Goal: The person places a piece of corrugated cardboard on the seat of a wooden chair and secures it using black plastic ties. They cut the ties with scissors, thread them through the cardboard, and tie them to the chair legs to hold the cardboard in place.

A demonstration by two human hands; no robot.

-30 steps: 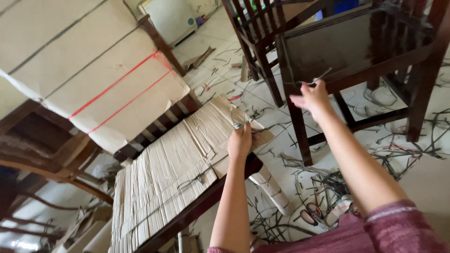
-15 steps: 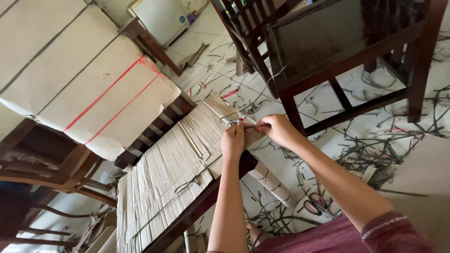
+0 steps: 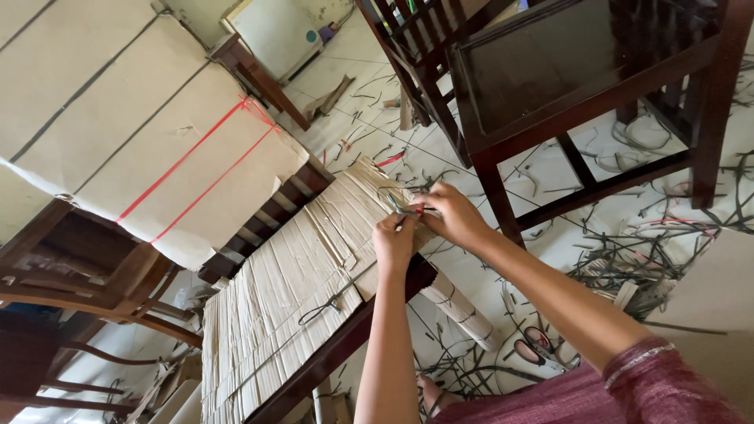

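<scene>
- Cardboard wrapping (image 3: 290, 290) covers the seat of a dark wooden chair; it is pale, ribbed and creased, laid in overlapping sheets, with a thin dark strap (image 3: 334, 298) running across it and a frayed, torn far corner.
- Both hands now meet at that far corner of the wrapped seat. A second ago the right hand (image 3: 452, 216) was raised well away, up by the leg of the neighbouring chair; half a second ago it had come down to the left hand, and it now rests right against it.
- By my judgement, that change means the reaching is over and the close work on the strap end at the corner is under way.
- Left hand (image 3: 395, 239): fingers closed together, pinching something thin at the cardboard's corner; I cannot tell whether it is the strap end or a small tool.
- Right hand: fingers curled shut around a slim, dark metal piece with a touch of red near it (image 3: 404, 210); its exact kind is too small to tell.
- The wrapped seat sits near the middle of the view, its near edge showing bare dark wood (image 3: 345, 345).
- Beside it, to the upper left, lies a large bundle in pale wrapping tied with red string (image 3: 196, 157).
- An unwrapped dark chair (image 3: 581, 86) stands at the upper right.
- Cut strips and scraps (image 3: 628, 259) litter the tiled floor (image 3: 338, 78).
</scene>
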